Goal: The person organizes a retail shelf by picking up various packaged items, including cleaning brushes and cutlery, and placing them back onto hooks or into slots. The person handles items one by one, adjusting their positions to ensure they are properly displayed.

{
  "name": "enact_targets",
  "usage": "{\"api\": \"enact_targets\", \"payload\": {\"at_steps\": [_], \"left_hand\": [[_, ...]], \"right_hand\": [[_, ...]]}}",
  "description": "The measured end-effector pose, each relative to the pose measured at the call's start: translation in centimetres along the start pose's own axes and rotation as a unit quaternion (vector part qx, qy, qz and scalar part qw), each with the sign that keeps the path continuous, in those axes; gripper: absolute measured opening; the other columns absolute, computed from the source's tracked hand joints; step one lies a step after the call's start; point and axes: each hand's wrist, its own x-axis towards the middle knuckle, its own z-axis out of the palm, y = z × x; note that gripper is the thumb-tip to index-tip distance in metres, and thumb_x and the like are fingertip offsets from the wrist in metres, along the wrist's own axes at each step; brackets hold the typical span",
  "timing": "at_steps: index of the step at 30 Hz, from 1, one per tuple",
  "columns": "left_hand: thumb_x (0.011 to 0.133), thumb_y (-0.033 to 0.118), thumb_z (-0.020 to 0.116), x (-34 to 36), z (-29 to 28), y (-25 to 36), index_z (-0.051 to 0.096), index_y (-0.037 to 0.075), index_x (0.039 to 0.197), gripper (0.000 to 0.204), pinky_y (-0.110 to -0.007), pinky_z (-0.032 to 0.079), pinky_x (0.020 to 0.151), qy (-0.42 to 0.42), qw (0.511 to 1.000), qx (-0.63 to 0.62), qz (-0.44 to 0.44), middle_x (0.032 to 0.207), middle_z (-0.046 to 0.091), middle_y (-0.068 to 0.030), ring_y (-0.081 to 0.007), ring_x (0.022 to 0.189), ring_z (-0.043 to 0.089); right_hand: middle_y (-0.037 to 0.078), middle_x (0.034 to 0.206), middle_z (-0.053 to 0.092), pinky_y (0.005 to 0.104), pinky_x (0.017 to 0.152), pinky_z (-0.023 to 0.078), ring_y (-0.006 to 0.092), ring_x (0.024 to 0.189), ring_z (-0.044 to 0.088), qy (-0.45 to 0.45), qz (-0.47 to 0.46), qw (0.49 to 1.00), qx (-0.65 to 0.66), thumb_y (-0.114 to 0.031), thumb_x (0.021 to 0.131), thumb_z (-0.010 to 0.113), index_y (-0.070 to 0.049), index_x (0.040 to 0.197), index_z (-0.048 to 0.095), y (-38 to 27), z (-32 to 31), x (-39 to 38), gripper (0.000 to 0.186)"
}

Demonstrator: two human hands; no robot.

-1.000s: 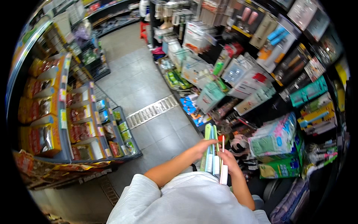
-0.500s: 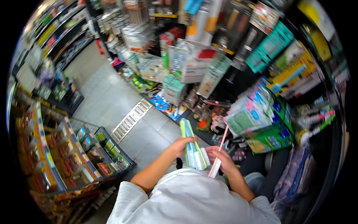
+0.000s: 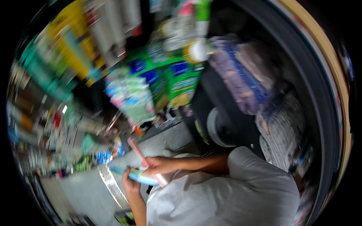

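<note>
My left hand [image 3: 131,184] is closed round a bunch of long-handled brushes [image 3: 142,177] in blue and green, held low in front of my shirt. In my right hand [image 3: 156,165] is a pink brush [image 3: 136,148], its handle slanting up to the left and its bristles [image 3: 161,180] pointing down toward my shirt. The two hands are close together, and the pink brush crosses over the bunch. Motion blur hides the finer details of both.
Hanging packages [image 3: 75,49] line the rack ahead and to the left. Green packs [image 3: 181,84] hang in front, with a pile of folded purple and blue textiles [image 3: 241,83] at right. A pale perforated strip [image 3: 113,186] crosses the grey tiled floor [image 3: 81,192].
My view has swung to the right, bringing in the textiles and shelf edge. Both hands now appear farther left in view and closer together, still holding the same brushes.
</note>
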Motion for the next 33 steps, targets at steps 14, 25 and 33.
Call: {"api": "enact_targets", "payload": {"at_steps": [14, 25, 33], "left_hand": [[0.075, 0.012, 0.060, 6.5, 6.6, -3.7, 0.057, 0.005, 0.084, 0.011, -0.038, 0.048, 0.082, -0.046, 0.990, 0.112, -0.076, 0.080, 0.061, -0.0074, -0.0238, 0.080, 0.058], [0.074, 0.015, 0.061, 6.6, 4.6, -2.7, 0.056, 0.004, 0.087, 0.017, -0.046, 0.048, 0.084, -0.033, 0.993, 0.096, -0.063, 0.084, 0.060, -0.0087, -0.0273, 0.082, 0.059], [0.074, 0.012, 0.059, 5.3, 3.5, -2.2, 0.055, 0.006, 0.086, 0.014, -0.044, 0.047, 0.084, -0.003, 0.999, 0.049, -0.008, 0.081, 0.059, -0.0074, -0.0246, 0.082, 0.058]], "right_hand": [[0.012, 0.105, 0.060, 0.0322, 0.080, 0.048, 0.0184, 0.101, 0.061, 0.195, -0.148, 0.952, -0.184, -0.024, 0.085, 0.068, -0.002, 0.127, 0.051, -4.4, -5.8, -10.8, 0.051], [0.004, 0.092, 0.058, 0.0244, 0.065, 0.049, 0.0093, 0.077, 0.059, 0.486, -0.384, 0.749, -0.236, -0.021, 0.099, 0.047, -0.001, 0.116, 0.051, -20.8, -21.4, -14.6, 0.026], [0.004, 0.086, 0.062, 0.0234, 0.062, 0.049, 0.0099, 0.072, 0.060, 0.462, -0.439, 0.765, -0.090, -0.030, 0.100, 0.046, -0.002, 0.105, 0.057, -26.0, -24.3, -13.2, 0.030]]}}
